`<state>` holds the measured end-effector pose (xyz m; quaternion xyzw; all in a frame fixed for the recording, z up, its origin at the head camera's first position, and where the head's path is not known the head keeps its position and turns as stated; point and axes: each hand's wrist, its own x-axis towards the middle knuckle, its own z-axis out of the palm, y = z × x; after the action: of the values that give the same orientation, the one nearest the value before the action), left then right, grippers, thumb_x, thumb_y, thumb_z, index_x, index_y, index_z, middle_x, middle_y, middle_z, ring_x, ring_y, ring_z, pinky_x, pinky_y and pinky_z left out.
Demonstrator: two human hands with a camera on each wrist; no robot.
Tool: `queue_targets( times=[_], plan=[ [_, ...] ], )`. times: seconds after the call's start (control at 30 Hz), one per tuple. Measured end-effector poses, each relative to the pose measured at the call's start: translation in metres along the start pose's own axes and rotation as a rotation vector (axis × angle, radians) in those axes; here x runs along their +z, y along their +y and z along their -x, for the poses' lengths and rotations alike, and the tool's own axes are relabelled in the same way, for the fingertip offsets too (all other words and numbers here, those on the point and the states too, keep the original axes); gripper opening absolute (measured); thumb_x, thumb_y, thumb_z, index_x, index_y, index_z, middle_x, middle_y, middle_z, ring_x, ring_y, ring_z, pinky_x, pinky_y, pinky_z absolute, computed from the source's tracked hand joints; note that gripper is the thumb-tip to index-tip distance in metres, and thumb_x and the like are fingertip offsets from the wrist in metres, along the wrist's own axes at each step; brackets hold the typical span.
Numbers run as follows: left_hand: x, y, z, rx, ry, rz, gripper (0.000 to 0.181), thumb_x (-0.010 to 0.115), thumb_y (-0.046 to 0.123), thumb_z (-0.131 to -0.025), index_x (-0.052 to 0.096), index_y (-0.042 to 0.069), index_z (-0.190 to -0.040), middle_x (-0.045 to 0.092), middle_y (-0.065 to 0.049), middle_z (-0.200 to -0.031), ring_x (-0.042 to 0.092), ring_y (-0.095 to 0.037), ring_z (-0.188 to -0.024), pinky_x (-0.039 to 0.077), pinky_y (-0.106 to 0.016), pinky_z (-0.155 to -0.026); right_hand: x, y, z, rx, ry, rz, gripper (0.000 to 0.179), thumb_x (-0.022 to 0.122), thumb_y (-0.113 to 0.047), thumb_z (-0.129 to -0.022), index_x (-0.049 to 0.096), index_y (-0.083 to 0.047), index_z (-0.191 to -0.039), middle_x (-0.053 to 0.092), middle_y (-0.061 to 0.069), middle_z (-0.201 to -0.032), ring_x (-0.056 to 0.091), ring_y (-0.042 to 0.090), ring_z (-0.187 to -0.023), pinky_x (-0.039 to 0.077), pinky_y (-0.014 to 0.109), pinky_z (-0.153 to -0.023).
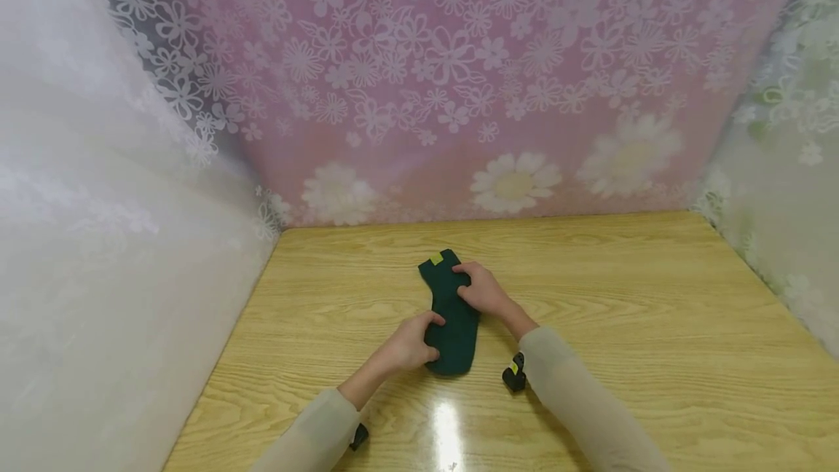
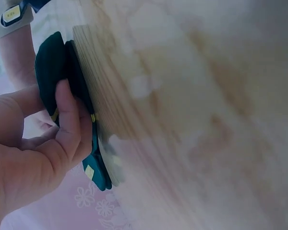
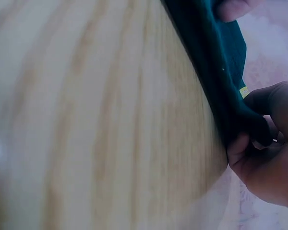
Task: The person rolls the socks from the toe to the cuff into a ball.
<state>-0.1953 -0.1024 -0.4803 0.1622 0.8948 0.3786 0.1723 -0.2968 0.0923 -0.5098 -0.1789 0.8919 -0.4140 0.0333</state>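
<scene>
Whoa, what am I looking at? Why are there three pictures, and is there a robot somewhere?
No robot here! These are a person's two bare hands, the left hand and the right hand, coming out of pale, long sleeves. The wide picture comes from a camera on the person's head, looking forward and down. The two close, tilted pictures come from cameras on each wrist. On the shiny, yellow-brown wood-patterned table is a long, dark green, soft-looking cloth piece with a small yellow tag at its far end. Both hands hold it: the left on its near part, the right farther up the other side.
</scene>
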Motion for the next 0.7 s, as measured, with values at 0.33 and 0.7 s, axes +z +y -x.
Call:
queue_targets(
  times=[0.33,0.7],
  plan=[
    [-0.001,-0.002,-0.004,-0.032,-0.044,-0.15,0.047,0.074,0.01,-0.089,0.054,0.006,-0.132,0.058,-0.018,-0.133,0.056,-0.032,-0.122,0.048,-0.045,-0.098,0.0,-0.001,0.0,0.001,-0.028,0.164,0.048,0.055,-0.001,-0.092,0.05,0.008,-0.139,0.042,0.029,-0.142,0.055,0.04,-0.119,0.047,0.05,-0.098],
    [-0.001,0.008,-0.001,-0.102,-0.012,-0.329,0.054,0.074,0.023,-0.09,0.05,0.011,-0.137,0.056,-0.018,-0.128,0.062,-0.032,-0.109,0.052,-0.045,-0.088,-0.005,-0.008,0.002,0.067,-0.129,0.471,0.05,0.051,-0.02,-0.101,0.045,-0.006,-0.149,0.034,0.025,-0.148,0.057,0.039,-0.108,0.051,0.046,-0.071]
  ],
)
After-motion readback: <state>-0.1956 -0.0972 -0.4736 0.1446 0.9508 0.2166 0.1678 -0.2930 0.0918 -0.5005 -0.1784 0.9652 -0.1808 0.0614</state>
